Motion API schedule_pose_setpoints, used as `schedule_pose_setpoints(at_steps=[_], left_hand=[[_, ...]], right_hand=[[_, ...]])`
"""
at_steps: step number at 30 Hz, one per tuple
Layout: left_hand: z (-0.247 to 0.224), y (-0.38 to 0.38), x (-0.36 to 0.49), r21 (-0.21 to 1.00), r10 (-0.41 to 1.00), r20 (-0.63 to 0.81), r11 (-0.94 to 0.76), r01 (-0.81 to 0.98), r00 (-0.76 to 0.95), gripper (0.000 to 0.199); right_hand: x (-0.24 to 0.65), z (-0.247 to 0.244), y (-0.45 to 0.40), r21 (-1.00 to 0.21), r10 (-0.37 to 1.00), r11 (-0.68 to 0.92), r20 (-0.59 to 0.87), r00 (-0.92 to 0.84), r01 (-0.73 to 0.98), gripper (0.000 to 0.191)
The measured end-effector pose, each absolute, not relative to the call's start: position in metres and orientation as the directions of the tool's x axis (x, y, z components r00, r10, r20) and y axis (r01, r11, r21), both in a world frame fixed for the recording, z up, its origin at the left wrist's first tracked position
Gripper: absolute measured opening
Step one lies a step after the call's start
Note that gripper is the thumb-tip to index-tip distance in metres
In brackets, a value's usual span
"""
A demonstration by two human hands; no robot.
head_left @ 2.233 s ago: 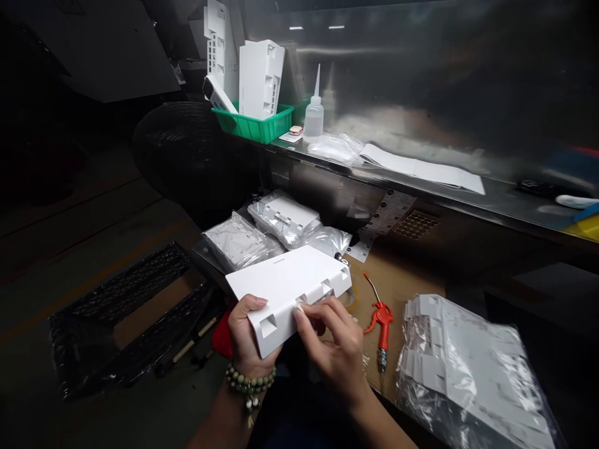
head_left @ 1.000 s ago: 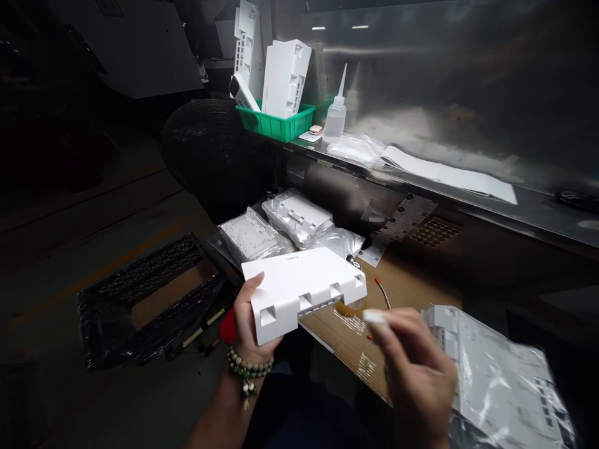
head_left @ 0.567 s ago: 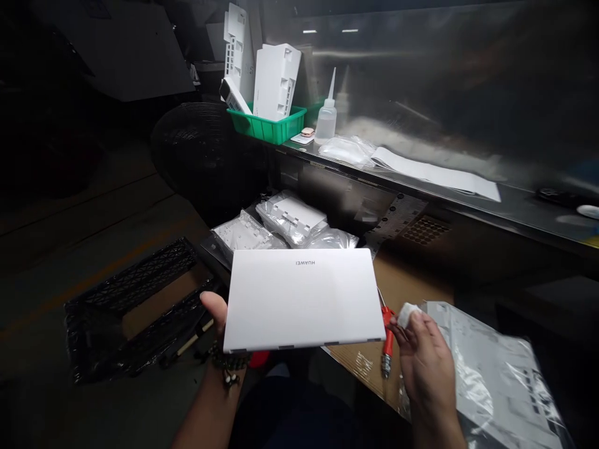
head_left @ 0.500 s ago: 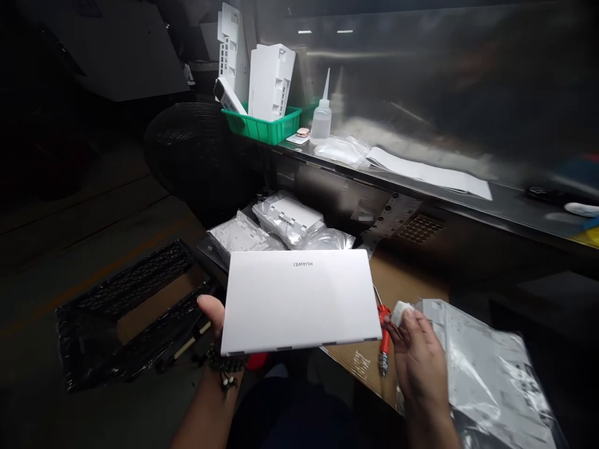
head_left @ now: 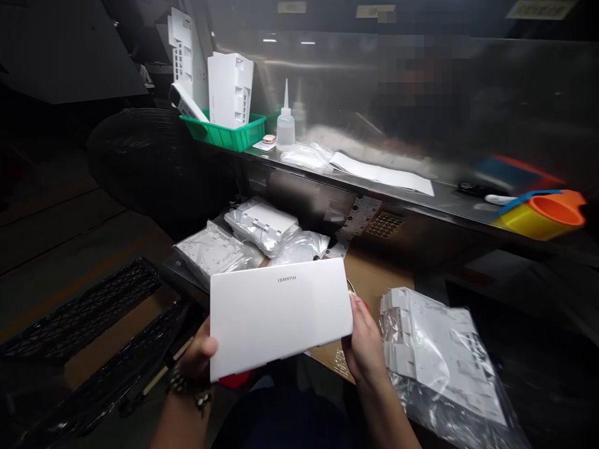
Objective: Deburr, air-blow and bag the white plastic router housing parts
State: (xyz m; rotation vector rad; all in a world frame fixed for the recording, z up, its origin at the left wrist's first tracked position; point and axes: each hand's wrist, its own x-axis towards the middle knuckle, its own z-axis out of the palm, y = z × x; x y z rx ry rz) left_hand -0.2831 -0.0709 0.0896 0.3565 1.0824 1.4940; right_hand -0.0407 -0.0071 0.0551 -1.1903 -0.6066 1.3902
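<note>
A white plastic cover (head_left: 281, 318) with upside-down HUAWEI lettering is held up in front of me, slightly tilted. My left hand (head_left: 200, 349) grips its left edge, thumb at the side and fingers hidden behind. At the right edge my right hand (head_left: 365, 337) is closed on the cover, its fingers partly behind it. Whether the white cloth seen earlier is still in that hand, I cannot tell. The red-handled tool is nearly all hidden behind this hand. Right of it lies a clear bag of white plastic parts (head_left: 444, 355).
Bagged white parts (head_left: 210, 246) lie beyond the cover, on the bench with cardboard (head_left: 379, 274). The metal shelf (head_left: 449, 206) carries a green bin (head_left: 224, 134), a squeeze bottle (head_left: 286, 128), white strips (head_left: 381, 174) and a yellow-orange tape dispenser (head_left: 538, 215). A black crate (head_left: 93, 312) stands lower left.
My right hand has moved left from beside the cover to its right edge. The cover has tilted, its right side now higher. The view has swung right.
</note>
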Motion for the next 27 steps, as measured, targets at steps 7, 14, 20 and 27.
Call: schedule_pose_setpoints(at_steps=[7,14,20,27], left_hand=[[0.088,-0.056,-0.3,0.898,0.893,-0.353,0.241,-0.367,-0.277,0.049],[0.102,-0.055,-0.296,0.991,0.976,0.128,-0.119,0.062,-0.177,0.02],[0.11,-0.046,-0.291,0.963,0.968,0.239,-0.228,0.142,-0.069,0.012],[0.117,-0.044,-0.281,0.976,0.98,0.196,-0.19,0.103,-0.046,0.008]], right_hand=[[-0.034,0.044,0.003,-0.987,0.949,0.126,0.091,0.303,-0.099,0.04],[-0.011,0.064,0.014,-0.964,0.972,0.069,0.006,0.234,-0.259,0.038],[-0.011,0.079,0.013,-0.828,0.973,-0.216,-0.228,-0.04,-0.517,0.046],[-0.009,0.075,0.013,-0.776,0.957,-0.242,-0.29,-0.011,-0.583,0.043]])
